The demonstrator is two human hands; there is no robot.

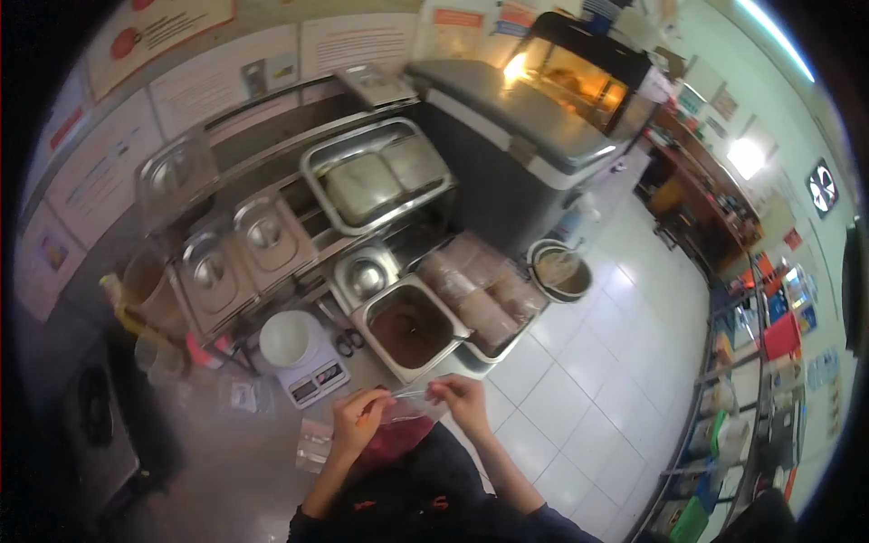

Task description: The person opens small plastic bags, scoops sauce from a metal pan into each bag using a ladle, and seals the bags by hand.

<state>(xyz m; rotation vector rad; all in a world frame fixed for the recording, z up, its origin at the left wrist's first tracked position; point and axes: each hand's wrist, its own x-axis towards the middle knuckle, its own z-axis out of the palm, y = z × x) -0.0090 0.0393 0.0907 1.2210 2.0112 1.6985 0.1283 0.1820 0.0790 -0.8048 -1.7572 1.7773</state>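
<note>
Close to my body, a clear plastic bag (409,413) is stretched between both hands. My left hand (359,419) is closed on one side of its upper edge. Pinched fingers of my right hand (463,402) grip the other side. Dark red shows through or behind the bag; I cannot tell whether it is inside. Just beyond my hands stand a metal pan (409,328) of brown contents and a white kitchen scale (317,376) with a white bowl (289,337) on it. A pair of scissors (348,341) lies between scale and pan.
Wrapped packs (480,294) fill a tray right of the brown pan. Lidded metal pans (215,276) and a large steel pan (376,176) stand farther back. A grey chest (507,118) and a round pot (559,271) are at the right. Shelving (724,389) lines the far right.
</note>
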